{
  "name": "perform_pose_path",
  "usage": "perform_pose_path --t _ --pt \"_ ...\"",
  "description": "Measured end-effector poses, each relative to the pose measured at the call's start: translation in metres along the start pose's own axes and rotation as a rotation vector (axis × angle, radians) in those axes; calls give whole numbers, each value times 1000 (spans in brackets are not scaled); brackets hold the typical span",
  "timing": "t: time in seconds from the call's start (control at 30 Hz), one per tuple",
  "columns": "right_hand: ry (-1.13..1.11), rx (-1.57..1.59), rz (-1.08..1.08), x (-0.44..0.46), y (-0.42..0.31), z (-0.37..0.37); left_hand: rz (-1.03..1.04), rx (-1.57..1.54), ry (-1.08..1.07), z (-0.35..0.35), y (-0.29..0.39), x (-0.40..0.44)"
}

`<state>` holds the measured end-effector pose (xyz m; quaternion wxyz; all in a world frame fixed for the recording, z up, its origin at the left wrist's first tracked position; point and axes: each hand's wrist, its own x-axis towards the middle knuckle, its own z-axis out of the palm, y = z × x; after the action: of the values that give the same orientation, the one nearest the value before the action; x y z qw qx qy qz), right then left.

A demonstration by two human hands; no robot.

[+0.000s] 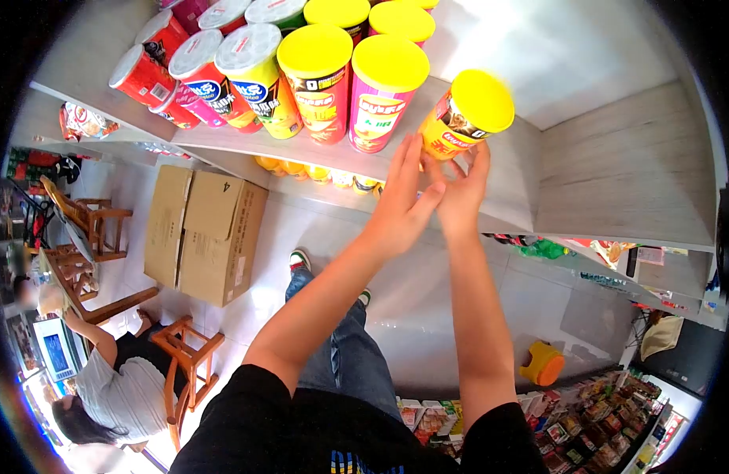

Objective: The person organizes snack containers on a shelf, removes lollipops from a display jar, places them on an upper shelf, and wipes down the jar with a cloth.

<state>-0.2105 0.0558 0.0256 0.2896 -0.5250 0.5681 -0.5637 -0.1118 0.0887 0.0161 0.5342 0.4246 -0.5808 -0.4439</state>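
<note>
A yellow chip can point(459, 118) with a yellow lid stands slightly tilted at the shelf's front edge. My right hand point(461, 193) has its thumb and fingers around the lower part of this can. Beside it, my left hand point(404, 201) has straight fingers, their tips near the can's lower left side; whether they touch it is unclear. A pink chip can point(378, 118) stands just left of my hands, and an orange-red chip can point(321, 110) is next to that one. Further left are a yellow can with a clear lid point(265, 99) and several red cans point(143, 79).
The grey wooden shelf point(625, 178) has a side panel at right. Below are a cardboard box point(206, 229), a yellow stool point(542, 363) and wooden chairs point(186, 355). A seated person point(131, 387) is at lower left by a screen point(56, 347). Packaged goods point(593, 426) fill a lower-right rack.
</note>
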Motion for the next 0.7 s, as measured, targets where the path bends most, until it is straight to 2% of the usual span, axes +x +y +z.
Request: perform_pose_path --t 0.13,0.27,0.47,0.57,0.7 --pt "18 -67 -2 -5 15 0 -89 -40 -34 9 -4 -15" --pt "-58 -12 43 9 20 4 -155 -80 -15 16 -2 0" --pt "-55 38 99 53 25 22 -143 -244 22 24 -20 54" --pt "-119 187 79 72 22 30 -136 -269 77 29 -19 75" --pt "-117 196 113 86 12 35 -104 -264 93 33 -33 94"
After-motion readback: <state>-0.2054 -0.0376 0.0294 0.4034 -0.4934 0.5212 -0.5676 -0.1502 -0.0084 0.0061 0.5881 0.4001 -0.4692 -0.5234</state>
